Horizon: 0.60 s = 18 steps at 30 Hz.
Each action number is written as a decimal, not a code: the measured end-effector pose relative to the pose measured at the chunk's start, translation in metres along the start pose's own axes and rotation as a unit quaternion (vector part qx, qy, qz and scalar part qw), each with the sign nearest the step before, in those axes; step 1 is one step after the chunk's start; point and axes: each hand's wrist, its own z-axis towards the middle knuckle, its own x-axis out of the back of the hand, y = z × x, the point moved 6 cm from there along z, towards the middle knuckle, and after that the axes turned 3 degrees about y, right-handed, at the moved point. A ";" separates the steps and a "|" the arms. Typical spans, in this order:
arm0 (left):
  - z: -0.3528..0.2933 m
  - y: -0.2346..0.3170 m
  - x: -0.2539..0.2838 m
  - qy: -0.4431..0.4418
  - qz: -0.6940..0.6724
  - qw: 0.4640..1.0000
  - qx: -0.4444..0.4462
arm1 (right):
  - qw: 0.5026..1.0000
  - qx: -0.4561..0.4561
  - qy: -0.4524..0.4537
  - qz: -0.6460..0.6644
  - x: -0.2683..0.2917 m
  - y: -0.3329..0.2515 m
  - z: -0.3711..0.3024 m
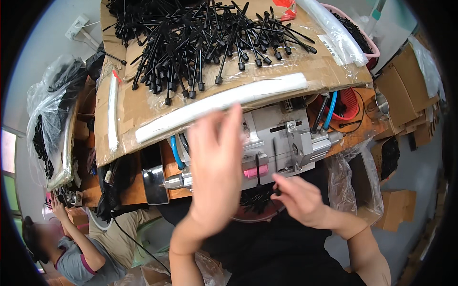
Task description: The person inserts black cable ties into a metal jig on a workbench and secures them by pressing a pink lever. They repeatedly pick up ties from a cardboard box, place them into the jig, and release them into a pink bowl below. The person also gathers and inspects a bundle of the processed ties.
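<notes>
Black wand (275, 157), slim and thick-ended, stands roughly upright in the right hand (300, 198), pinched between thumb and fingers just in front of the grey metal machine (258, 123); the grip covers part of its lower end, and its thin tip blurs against the metal. The left hand (217, 162) is raised over the machine, its fingers extended and parted with nothing visible between them, though motion smears the fingertips and the hand blocks part of the machine. A second wand (258, 169) stands at the pink block (250, 172). Below, a bowl (260, 219) holding dark pieces is largely hidden. The heap of black wands (191, 52) on the cardboard (121, 102) runs off the top edge, overlapping too densely to separate. Cardboard and machine cover much of the wooden tabletop (355, 136).
</notes>
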 end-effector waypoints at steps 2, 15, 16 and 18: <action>0.041 -0.025 -0.008 0.029 0.043 0.999 0.014 | 1.000 -0.007 -0.014 0.018 -0.023 0.005 -0.012; -0.039 0.007 0.018 -0.022 0.023 0.998 0.046 | 0.996 0.011 -0.080 -0.024 -0.020 0.005 0.013; -0.065 0.016 0.008 -0.039 0.047 0.997 0.042 | 0.998 0.009 -0.060 -0.032 -0.012 0.004 0.016; -0.099 0.032 -0.016 -0.114 0.038 0.991 0.053 | 0.998 0.001 -0.018 -0.053 0.004 0.004 0.019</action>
